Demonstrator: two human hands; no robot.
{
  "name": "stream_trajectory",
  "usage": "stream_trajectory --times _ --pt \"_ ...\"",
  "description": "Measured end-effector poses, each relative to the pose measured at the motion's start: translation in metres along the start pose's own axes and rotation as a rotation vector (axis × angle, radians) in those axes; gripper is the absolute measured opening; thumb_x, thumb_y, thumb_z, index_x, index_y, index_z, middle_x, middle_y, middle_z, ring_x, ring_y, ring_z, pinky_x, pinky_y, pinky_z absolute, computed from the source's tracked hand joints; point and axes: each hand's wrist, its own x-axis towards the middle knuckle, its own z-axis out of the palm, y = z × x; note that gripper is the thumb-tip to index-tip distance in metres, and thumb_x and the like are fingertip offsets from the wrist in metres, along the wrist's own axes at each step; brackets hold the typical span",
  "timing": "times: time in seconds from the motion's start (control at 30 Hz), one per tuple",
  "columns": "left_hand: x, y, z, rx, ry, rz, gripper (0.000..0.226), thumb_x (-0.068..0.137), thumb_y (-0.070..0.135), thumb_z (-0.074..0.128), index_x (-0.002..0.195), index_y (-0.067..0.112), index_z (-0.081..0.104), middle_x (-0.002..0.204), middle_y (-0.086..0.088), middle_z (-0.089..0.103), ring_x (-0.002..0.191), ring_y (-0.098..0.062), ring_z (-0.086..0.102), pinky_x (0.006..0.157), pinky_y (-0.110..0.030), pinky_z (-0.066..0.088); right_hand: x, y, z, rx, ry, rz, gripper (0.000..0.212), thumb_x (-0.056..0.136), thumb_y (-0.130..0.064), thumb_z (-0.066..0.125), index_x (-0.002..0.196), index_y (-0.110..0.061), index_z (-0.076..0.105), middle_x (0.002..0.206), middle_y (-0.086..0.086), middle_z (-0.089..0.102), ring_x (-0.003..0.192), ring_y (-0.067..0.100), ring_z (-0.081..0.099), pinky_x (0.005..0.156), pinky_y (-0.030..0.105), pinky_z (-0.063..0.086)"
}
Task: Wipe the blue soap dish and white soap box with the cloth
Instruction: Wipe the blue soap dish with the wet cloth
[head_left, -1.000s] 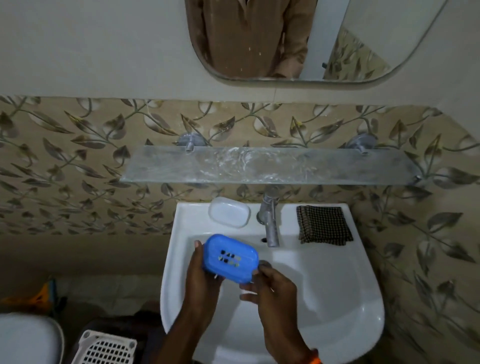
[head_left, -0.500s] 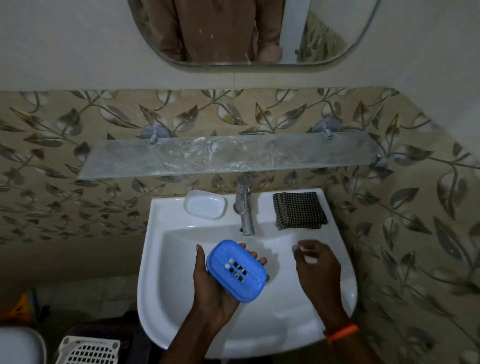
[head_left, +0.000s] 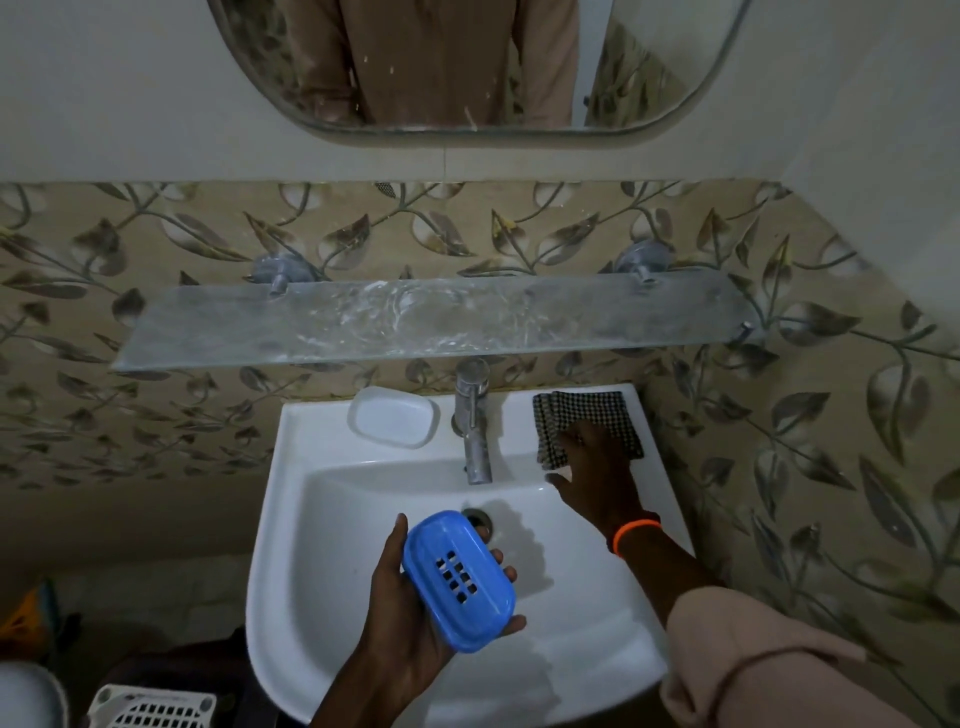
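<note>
Dish (head_left: 459, 580): blue glossy plastic, rounded oblong, slotted; cradled over the basin (head_left: 332, 519) in the left hand (head_left: 410, 613), fingers curled round its edges. Box (head_left: 393, 423): white, rounded, on the rim left of the tap (head_left: 474, 421). Cloth (head_left: 587, 415): checked, folded, under the right hand (head_left: 592, 462); whether those fingers pinch it cannot be told.

Right hand (head_left: 592, 457) is covering the near part of the checked cloth (head_left: 582, 410); fingertip contact is hiding underneath. Blue soap dish (head_left: 457, 579) is masking the left hand (head_left: 415, 613) palm. Mirror (head_left: 467, 67), basket (head_left: 150, 709) are running off frame.
</note>
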Motion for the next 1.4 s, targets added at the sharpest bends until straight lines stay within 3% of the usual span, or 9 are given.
stream_trajectory --times 0.17,0.37,0.5,0.6,0.73,0.87,1.03,1.2,1.4 --pt "0.007 0.003 0.003 0.058 0.179 0.028 0.098 0.066 0.08 0.061 0.12 0.0 0.074 0.119 -0.03 0.07 0.105 -0.05 0.071 0.099 -0.082 0.036 0.005 0.006 0.0 0.026 0.119 -0.078 0.017 0.075 0.0 0.076 0.091 -0.001 0.072 0.098 0.018 0.066 0.092 0.04 0.065 0.08 0.052 0.055" --pt "0.005 0.006 0.017 0.119 0.226 0.118 0.094 0.07 0.08 0.057 0.114 -0.001 0.076 0.12 -0.03 0.069 0.111 -0.049 0.069 0.1 -0.069 0.048 0.006 0.008 -0.03 0.501 0.177 0.112 0.007 0.087 -0.006 0.065 0.092 -0.01 0.067 0.096 0.011 0.068 0.093 0.029 0.064 0.083 0.044 0.054" --pt "0.0 0.011 0.029 0.127 0.188 0.128 0.094 0.074 0.08 0.058 0.118 -0.002 0.073 0.113 -0.027 0.069 0.105 -0.046 0.067 0.102 -0.066 0.047 -0.023 -0.002 -0.056 0.899 0.337 0.29 0.014 0.093 -0.017 0.065 0.092 -0.031 0.066 0.091 -0.005 0.07 0.089 0.014 0.069 0.072 0.02 0.056" --pt "-0.006 0.013 0.041 0.125 0.154 0.099 0.095 0.082 0.08 0.053 0.126 -0.003 0.065 0.113 -0.025 0.064 0.103 -0.044 0.061 0.113 -0.061 0.036 -0.053 -0.013 -0.075 1.015 0.378 0.31 0.012 0.097 -0.02 0.063 0.101 -0.029 0.069 0.099 -0.006 0.073 0.095 0.006 0.068 0.079 0.028 0.056" --pt "-0.013 0.015 0.055 0.189 0.151 0.103 0.091 0.084 0.078 0.054 0.123 -0.003 0.066 0.106 -0.023 0.066 0.096 -0.04 0.063 0.112 -0.053 0.038 -0.091 -0.037 -0.109 0.957 0.328 0.174 0.009 0.096 -0.022 0.06 0.1 -0.023 0.068 0.098 -0.005 0.066 0.094 0.009 0.065 0.08 0.028 0.054" --pt "-0.013 0.011 0.063 0.356 0.203 0.156 0.094 0.077 0.081 0.054 0.125 0.002 0.071 0.116 -0.025 0.072 0.102 -0.038 0.067 0.102 -0.051 0.05 -0.117 -0.084 -0.137 0.777 0.277 0.061 0.026 0.09 -0.024 0.066 0.116 -0.026 0.066 0.098 -0.019 0.061 0.095 -0.003 0.063 0.078 0.004 0.047" --pt "-0.011 -0.001 0.069 0.473 0.186 0.176 0.089 0.082 0.084 0.043 0.122 0.011 0.074 0.117 -0.02 0.074 0.1 -0.032 0.073 0.086 -0.043 0.06 -0.125 -0.134 -0.149 0.562 0.219 0.031 0.016 0.085 -0.024 0.072 0.099 -0.023 0.064 0.089 -0.011 0.061 0.08 0.0 0.061 0.068 0.006 0.048" --pt "-0.013 -0.01 0.066 0.535 0.172 0.219 0.082 0.084 0.081 0.043 0.111 0.013 0.079 0.112 -0.019 0.077 0.095 -0.027 0.077 0.077 -0.034 0.063 -0.118 -0.156 -0.148 0.439 0.144 0.154 0.019 0.098 -0.029 0.055 0.106 -0.016 0.067 0.101 -0.001 0.064 0.09 0.009 0.061 0.08 0.019 0.051" --pt "-0.015 -0.011 0.062 0.493 0.131 0.26 0.076 0.084 0.079 0.038 0.095 0.019 0.085 0.101 -0.013 0.081 0.088 -0.023 0.079 0.07 -0.031 0.063 -0.118 -0.165 -0.144 0.419 0.163 0.286 0.018 0.095 -0.028 0.059 0.089 -0.013 0.065 0.086 0.001 0.07 0.072 0.006 0.06 0.062 0.008 0.043"
